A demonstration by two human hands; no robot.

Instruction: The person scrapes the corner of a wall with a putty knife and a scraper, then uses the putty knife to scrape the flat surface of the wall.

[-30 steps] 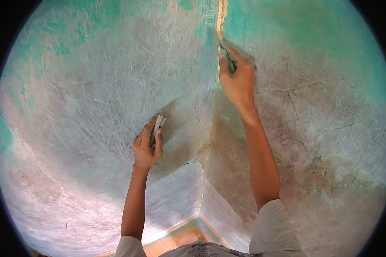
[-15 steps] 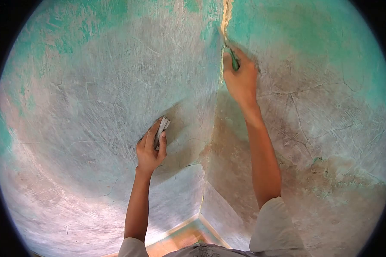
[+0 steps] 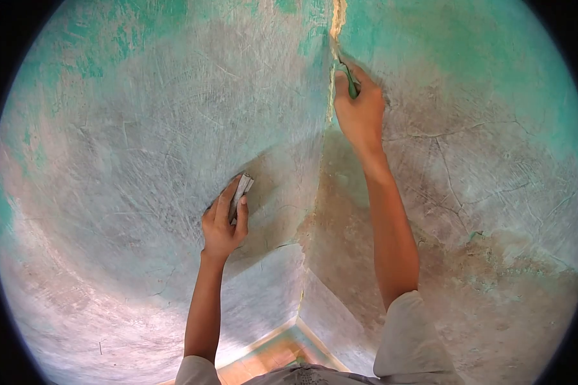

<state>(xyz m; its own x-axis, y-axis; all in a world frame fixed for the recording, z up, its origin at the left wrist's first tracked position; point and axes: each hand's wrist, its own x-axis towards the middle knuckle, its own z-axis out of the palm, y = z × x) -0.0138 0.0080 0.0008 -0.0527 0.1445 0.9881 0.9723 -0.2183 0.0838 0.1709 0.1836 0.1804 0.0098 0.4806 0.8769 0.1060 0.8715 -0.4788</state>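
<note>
1. Right hand [image 3: 359, 112] is up in the upper middle of the frame, fingers wrapped tight around a green-handled scraper [image 3: 348, 80].
2. The scraper's thin blade points up and left, its tip right at the wall corner [image 3: 332, 96], where a pale, bare strip of plaster [image 3: 336, 16] runs up to the top edge of the frame.
3. Left hand [image 3: 223, 224] sits lower, just left of centre, fingers and thumb clamped on a folded grey pad [image 3: 241, 192] that looks like sandpaper; I cannot tell for sure what it is.
4. That pad is pressed flat against the left wall [image 3: 141, 128], inside the darker shadowed patch beside the corner.
5. Both walls show worn turquoise paint near the top of the frame and scuffed grey plaster lower down; the right wall [image 3: 481, 160] carries thin branching cracks.
6. Bottom centre of the frame: a sliver of orange floor [image 3: 270, 356] where the two walls meet, plus the pale short sleeves [image 3: 408, 340] of the person's shirt.
</note>
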